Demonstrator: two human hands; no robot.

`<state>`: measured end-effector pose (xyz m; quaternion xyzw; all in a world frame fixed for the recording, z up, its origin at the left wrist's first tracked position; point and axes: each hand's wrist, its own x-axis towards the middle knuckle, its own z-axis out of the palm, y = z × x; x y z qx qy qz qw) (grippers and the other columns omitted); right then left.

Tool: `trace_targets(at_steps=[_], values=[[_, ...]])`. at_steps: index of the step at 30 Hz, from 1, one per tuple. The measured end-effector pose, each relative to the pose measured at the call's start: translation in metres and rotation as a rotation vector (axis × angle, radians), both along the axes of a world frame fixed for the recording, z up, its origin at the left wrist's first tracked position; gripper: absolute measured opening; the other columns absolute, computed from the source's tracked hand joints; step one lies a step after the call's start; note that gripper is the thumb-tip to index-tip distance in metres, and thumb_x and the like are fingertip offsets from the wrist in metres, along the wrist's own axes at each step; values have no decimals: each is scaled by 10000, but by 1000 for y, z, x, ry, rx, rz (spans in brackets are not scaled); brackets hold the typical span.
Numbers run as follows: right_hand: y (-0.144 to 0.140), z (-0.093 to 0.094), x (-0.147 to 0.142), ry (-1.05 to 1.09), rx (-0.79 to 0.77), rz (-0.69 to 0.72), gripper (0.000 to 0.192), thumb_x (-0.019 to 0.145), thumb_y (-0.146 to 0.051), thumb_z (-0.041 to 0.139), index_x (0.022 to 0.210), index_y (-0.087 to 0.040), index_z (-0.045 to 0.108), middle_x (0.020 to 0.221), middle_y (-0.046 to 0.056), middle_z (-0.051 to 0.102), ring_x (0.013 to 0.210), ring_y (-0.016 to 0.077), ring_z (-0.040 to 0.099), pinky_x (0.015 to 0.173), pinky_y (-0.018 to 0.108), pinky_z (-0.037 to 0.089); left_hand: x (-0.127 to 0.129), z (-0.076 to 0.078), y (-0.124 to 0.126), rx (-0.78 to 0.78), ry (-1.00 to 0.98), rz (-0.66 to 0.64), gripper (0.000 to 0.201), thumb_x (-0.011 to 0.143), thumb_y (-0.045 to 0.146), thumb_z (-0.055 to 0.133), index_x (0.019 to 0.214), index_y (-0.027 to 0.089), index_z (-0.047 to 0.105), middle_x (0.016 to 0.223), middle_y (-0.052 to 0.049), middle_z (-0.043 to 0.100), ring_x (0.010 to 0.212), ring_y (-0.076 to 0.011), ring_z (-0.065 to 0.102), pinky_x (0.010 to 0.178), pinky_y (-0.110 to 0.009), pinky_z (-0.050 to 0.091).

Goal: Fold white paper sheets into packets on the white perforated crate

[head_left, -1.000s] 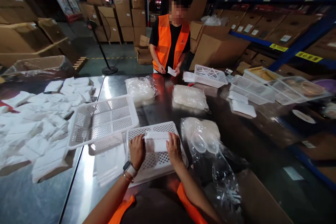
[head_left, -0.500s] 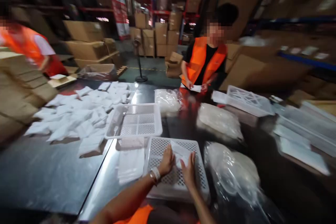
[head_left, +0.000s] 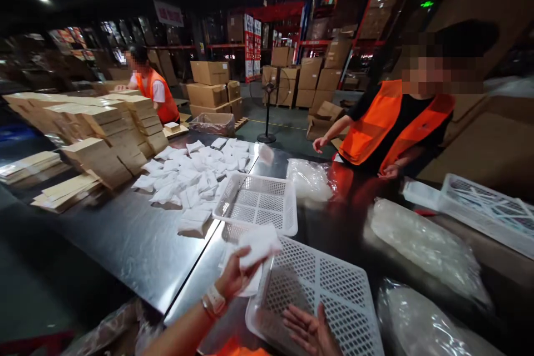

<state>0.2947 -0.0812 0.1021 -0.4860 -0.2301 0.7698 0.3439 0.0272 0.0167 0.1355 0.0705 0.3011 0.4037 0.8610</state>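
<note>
My left hand (head_left: 234,277), with a watch and a bangle at the wrist, is closed on a white packet (head_left: 259,243). The packet is slightly blurred and hangs over the left edge of a white plastic basket (head_left: 337,278) that appears to be upside down. Above the front of that basket my right hand (head_left: 306,327) lies open, palm up, holding nothing. Just beyond the packet stands a second white basket (head_left: 291,221), open side up. Flat white sheets or bags (head_left: 252,283) lie partly hidden under my left hand.
White packets (head_left: 189,181) are heaped on the metal table (head_left: 125,245). Another packet (head_left: 266,154) is blurred near a co-worker's outstretched hand (head_left: 321,143). Clear plastic bags (head_left: 429,250) lie at right. Stacked wooden or cardboard pieces (head_left: 108,161) and a second co-worker (head_left: 156,92) are at left.
My left hand has come off the near basket and now holds a white packet to its left. The co-worker opposite has parted their hands. The view has swung left.
</note>
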Motion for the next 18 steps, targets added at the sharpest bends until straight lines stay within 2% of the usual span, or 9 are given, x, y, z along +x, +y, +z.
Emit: trace_targets(at_steps=[2,3,4,5,7,10,12,15,18], values=[[0,10,-5,65,-8,-47,901,491,-898,607,1023,-185,753,1131,148,710,1136,296,627,1029,410,443,-47,15,39,289,252,289,492,917,474,432,1265,133,504,1204,-186,634,1126,-248,634,887,-371,567],[0,13,-7,51,5,-117,848,509,-847,660,1027,-182,748,1113,138,719,1099,287,645,1019,410,445,-65,15,55,307,336,329,562,912,561,393,1287,151,478,1245,-180,611,1171,-250,606,947,-398,536],[0,15,-8,28,11,-185,802,509,-798,711,1019,-180,747,1084,129,729,1060,280,660,999,408,455,-76,10,67,313,458,297,593,908,572,402,1295,128,473,1268,-205,592,1206,-264,580,1000,-423,497],[-1,16,-7,6,15,-249,761,503,-751,752,1009,-183,746,1056,119,737,1025,274,671,975,402,467,-82,0,72,416,884,153,587,930,575,312,1300,149,473,1240,-177,615,1175,-250,602,980,-417,508],[-6,16,-2,-16,22,-343,693,502,-673,802,995,-189,745,1024,107,743,995,266,676,930,386,487,-78,-32,65,460,1178,18,505,884,480,465,1262,151,522,1290,-165,597,1254,-313,536,1053,-504,424],[-20,14,16,-53,29,-469,628,515,-611,821,966,-181,746,987,116,743,965,272,678,871,379,510,-56,-85,28,577,1433,-174,372,755,219,579,1115,141,630,1336,-149,590,1367,-323,410,1167,-493,249],[-33,10,37,-120,52,-617,608,512,-589,818,941,-167,735,953,123,739,926,270,679,847,380,518,-44,-109,3,678,1551,-323,370,705,130,556,1058,160,662,1338,-132,601,1375,-303,408,1174,-471,243],[-61,-3,80,-386,139,-1000,582,519,-579,766,923,-169,682,881,93,716,830,236,666,777,361,525,-42,-124,-13,829,1668,-508,363,703,129,523,1030,180,673,1309,-117,628,1351,-309,443,1124,-461,343],[-98,-22,129,-839,138,-1357,527,582,-612,592,900,-192,609,828,53,661,758,213,630,693,353,516,-54,-132,-2,967,1725,-605,309,722,157,469,947,239,664,1132,-43,729,1199,-304,596,1044,-470,436]])
